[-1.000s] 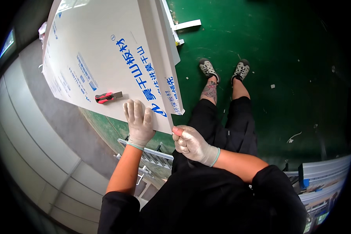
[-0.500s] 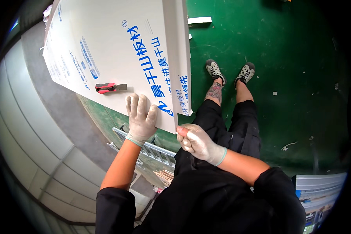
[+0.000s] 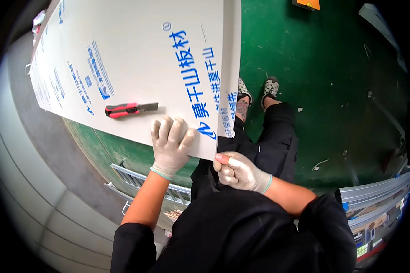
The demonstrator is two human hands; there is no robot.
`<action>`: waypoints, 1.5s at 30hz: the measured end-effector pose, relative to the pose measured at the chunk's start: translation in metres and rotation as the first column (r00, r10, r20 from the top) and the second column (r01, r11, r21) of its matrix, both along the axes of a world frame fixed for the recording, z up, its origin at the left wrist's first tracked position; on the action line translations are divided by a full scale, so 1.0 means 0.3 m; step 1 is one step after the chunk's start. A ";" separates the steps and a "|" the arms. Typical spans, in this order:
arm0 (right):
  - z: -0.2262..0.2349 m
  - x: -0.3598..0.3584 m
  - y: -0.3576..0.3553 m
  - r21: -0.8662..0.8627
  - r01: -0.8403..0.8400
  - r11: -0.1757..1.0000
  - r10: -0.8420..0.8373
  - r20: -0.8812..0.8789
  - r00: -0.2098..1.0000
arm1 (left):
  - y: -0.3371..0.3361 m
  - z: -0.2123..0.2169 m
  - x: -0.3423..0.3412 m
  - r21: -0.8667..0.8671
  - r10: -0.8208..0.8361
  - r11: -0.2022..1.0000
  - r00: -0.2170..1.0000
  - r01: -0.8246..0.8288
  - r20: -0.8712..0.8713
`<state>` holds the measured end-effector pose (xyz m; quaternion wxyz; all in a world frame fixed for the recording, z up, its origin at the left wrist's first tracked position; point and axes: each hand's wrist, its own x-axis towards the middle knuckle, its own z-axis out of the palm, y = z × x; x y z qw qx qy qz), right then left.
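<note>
A large white board (image 3: pixel 136 59) with blue printing lies flat in front of me, its near corner over my legs. My left hand (image 3: pixel 169 144), in a pale glove, rests flat with spread fingers on the board's near edge. My right hand (image 3: pixel 238 171), also gloved, is closed in a fist just under the board's near corner, pinching something small at the edge; what it is cannot be made out. A red and black utility knife (image 3: pixel 130 109) lies on the board, a little beyond my left hand.
Green floor (image 3: pixel 332 91) spreads to the right, with my shoes (image 3: pixel 269 86) on it. A metal ladder-like frame (image 3: pixel 136 179) sits below the board. A grey wall (image 3: pixel 27 191) runs along the left. Stacked panels (image 3: pixel 378 204) lie at the right.
The view has shifted so the board fills more of the upper picture. My left hand stays flat on the near edge and my right fist stays by the corner.
</note>
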<state>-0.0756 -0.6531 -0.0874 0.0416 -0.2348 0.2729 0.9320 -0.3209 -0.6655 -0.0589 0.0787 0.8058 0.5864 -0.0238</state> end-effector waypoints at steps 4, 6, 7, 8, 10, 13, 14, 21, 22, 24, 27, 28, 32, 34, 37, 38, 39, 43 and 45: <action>0.012 -0.024 -0.038 -0.014 0.061 0.998 -0.060 0.062 0.996 | 0.011 -0.005 0.008 0.034 0.003 0.999 0.999 -0.002 -0.040; 0.023 -0.019 -0.022 0.003 0.020 1.000 -0.020 0.077 0.997 | 0.008 -0.005 0.015 0.040 0.004 0.999 0.998 -0.002 -0.063; 0.028 -0.017 -0.019 0.016 0.003 1.000 -0.004 0.086 0.996 | 0.005 -0.005 0.011 0.040 -0.001 0.999 0.999 0.003 -0.051; 0.019 -0.021 -0.030 0.046 0.045 0.998 -0.048 0.061 0.997 | 0.004 -0.005 0.006 0.040 -0.005 0.999 0.999 0.007 -0.038; 0.016 -0.023 -0.007 0.090 0.021 0.996 -0.028 0.087 0.996 | 0.005 -0.006 0.009 0.027 0.011 1.000 0.999 -0.009 -0.049; 0.020 -0.019 -0.002 0.107 0.000 0.994 -0.011 0.101 0.995 | 0.018 0.005 0.022 0.028 0.006 1.000 0.998 -0.005 -0.058; 0.019 -0.020 -0.004 0.096 0.003 0.995 -0.012 0.098 0.995 | 0.013 0.003 0.013 0.018 -0.008 1.000 0.997 0.009 -0.071; 0.024 -0.015 0.027 0.075 -0.066 0.995 0.056 0.126 0.990 | -0.002 -0.001 0.013 0.015 0.009 1.000 0.998 -0.008 -0.062; 0.008 -0.011 0.024 0.092 -0.066 0.994 0.058 0.084 0.995 | -0.002 0.001 0.013 0.011 0.010 1.000 0.998 -0.009 -0.063; -0.040 0.005 0.015 0.125 -0.061 0.990 0.062 0.001 0.998 | 0.006 0.007 0.015 0.002 0.009 1.000 0.998 -0.009 -0.065; -0.029 0.005 0.060 0.314 -0.239 0.919 0.209 0.129 0.969 | 0.011 0.012 0.017 -0.036 0.010 0.999 0.998 -0.012 -0.055; -0.031 0.011 0.078 0.314 -0.267 0.911 0.252 0.090 0.964 | 0.006 0.006 0.014 -0.015 0.007 1.000 0.998 -0.008 -0.057; -0.080 0.007 0.053 0.293 -0.245 0.924 0.270 -0.048 0.962 | -0.018 -0.003 -0.001 -0.029 -0.056 0.998 0.994 0.053 -0.092; -0.068 0.001 0.021 0.176 -0.145 0.974 0.154 -0.040 0.987 | -0.026 -0.002 -0.002 -0.038 -0.047 0.998 0.992 0.042 -0.114; -0.039 -0.012 -0.009 -0.035 0.040 0.999 -0.041 -0.034 0.999 | -0.024 -0.010 0.008 -0.010 0.006 1.000 0.996 -0.007 -0.085; -0.032 -0.018 -0.021 -0.054 0.089 0.995 -0.090 -0.018 0.996 | -0.023 -0.009 0.004 -0.018 0.004 1.000 0.996 -0.006 -0.087; -0.023 -0.025 -0.035 -0.072 0.138 0.988 -0.138 -0.001 0.990 | -0.025 -0.007 0.003 -0.026 0.002 1.000 0.996 -0.005 -0.089; 0.015 -0.054 -0.017 -0.048 0.046 0.998 -0.036 0.186 0.982 | -0.031 -0.014 0.003 0.039 0.009 0.999 0.998 -0.007 -0.063; 0.017 -0.042 -0.006 0.037 0.036 0.999 -0.043 0.230 0.972 | -0.031 -0.019 0.008 0.049 0.004 0.999 0.997 -0.001 -0.072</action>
